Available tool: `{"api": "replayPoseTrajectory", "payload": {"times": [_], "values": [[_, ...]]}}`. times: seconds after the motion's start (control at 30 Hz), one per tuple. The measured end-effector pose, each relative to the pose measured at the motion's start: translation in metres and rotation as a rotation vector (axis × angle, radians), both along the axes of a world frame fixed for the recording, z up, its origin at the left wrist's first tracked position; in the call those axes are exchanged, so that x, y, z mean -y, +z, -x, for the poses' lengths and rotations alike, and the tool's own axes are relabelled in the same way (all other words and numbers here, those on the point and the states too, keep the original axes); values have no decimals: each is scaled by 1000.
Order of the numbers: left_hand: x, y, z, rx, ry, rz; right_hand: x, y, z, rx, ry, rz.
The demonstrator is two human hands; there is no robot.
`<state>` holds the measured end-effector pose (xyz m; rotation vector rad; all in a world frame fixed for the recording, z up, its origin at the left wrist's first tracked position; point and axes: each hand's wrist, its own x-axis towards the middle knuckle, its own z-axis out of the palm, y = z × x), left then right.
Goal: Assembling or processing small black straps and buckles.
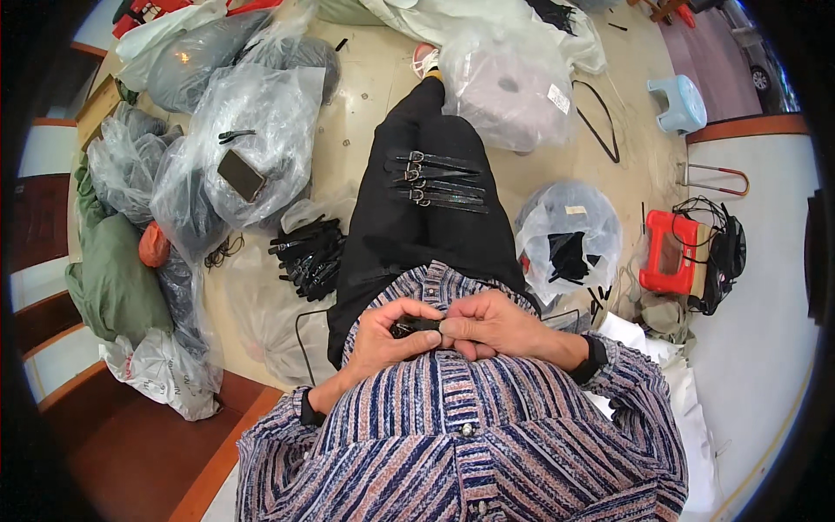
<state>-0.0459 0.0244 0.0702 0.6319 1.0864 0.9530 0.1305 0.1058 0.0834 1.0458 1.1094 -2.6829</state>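
Note:
Close to my striped shirt, my left hand (393,335) pinches a small black strap (412,325), mostly hidden by the fingers. My right hand (494,325) meets it there, thumb and fingers closed at the strap's other end. Across my thighs lie several shiny black buckle straps (444,184), side by side, their metal buckles toward the left. On the floor left of my legs is a heap of similar black straps (309,258). To the right, a clear plastic bag (600,215) stands open with black pieces (567,256) inside.
Stuffed clear bags (261,122) fill the left side, with a phone (241,176) on one. Ahead is another full plastic bag (504,91). A light-blue stool (677,104) and a red case (670,252) stand at the right. A black loop (600,122) lies on the floor.

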Motion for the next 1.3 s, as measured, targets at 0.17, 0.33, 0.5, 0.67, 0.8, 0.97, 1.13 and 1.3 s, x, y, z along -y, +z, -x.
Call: {"api": "replayPoseTrajectory", "payload": {"times": [0.17, 0.33, 0.5, 0.67, 0.8, 0.97, 1.13, 1.3], "values": [[4, -7, -2, -9, -21, -8, 2, 0, -1, 81, 45, -36], [3, -9, -3, -6, 36, 1, -1, -7, 2, 81, 23, 47], [-11, -9, -4, -108, 126, 52, -8, -20, 11, 146, -89, -859], [-27, 0, -1, -431, 97, -116, -14, -9, 32, 192, 221, -1578], [-22, -4, 2, -615, 37, -187, -14, -22, 32, 120, 279, -1733], [-24, 7, 2, -496, 146, -138, -9, -33, 33, 23, -131, -1081], [-23, 8, 4, -523, 152, -167, -12, -7, 41, 99, 37, -1341], [-24, 12, 1, -486, 190, -159, 0, -17, 44, 166, -218, -1236]]}}
